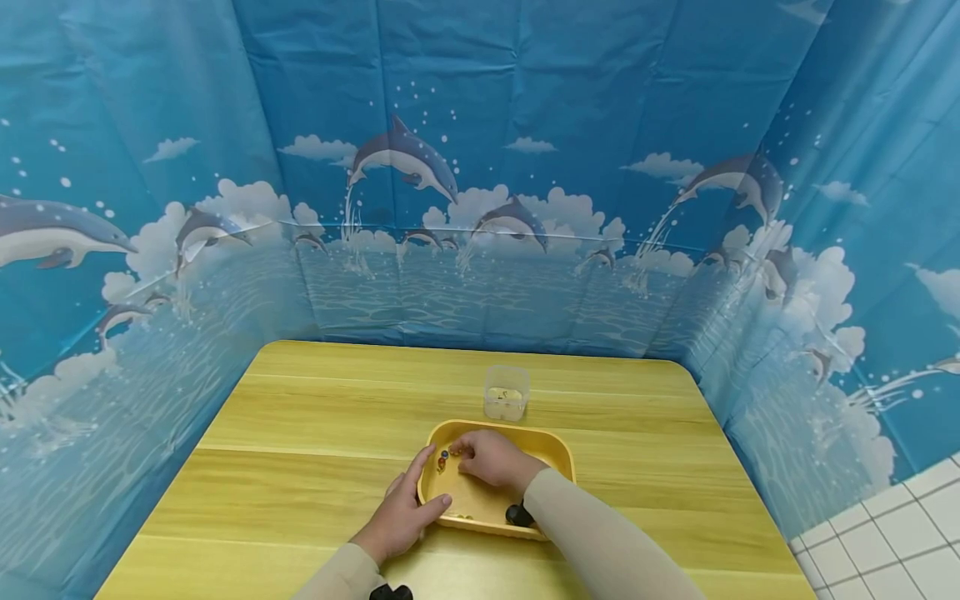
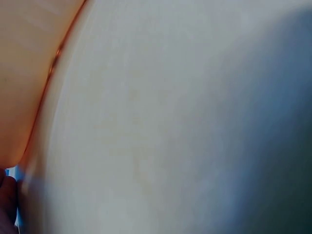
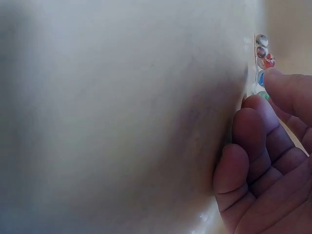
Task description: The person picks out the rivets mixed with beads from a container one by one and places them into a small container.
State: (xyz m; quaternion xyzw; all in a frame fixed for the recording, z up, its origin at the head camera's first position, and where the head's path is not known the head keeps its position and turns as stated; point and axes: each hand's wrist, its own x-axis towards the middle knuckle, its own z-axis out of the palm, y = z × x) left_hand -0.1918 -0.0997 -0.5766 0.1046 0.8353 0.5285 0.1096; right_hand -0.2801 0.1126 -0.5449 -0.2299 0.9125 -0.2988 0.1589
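Observation:
A yellow tray [image 1: 551, 442] with rounded corners sits on the table. My left hand [image 1: 397, 512] holds its front-left corner, thumb over the rim and fingers along the outside of the left wall. Inside the tray, my right hand [image 1: 491, 458] reaches to the far left with bent fingers. Several small glass marbles [image 1: 442, 460] lie in a row beside its fingertips. In the right wrist view, a blue marble [image 3: 262, 78] is at the thumb tip and a green marble [image 3: 263, 95] shows between thumb and index finger, which stand apart.
Behind the tray stands a clear plastic container [image 1: 506, 392] with a few small things at its bottom. More small marbles [image 1: 465, 517] lie along the tray's front wall. A wood-patterned table [image 1: 300, 458] spreads around it, with a dolphin-printed curtain [image 1: 487, 275] on three sides.

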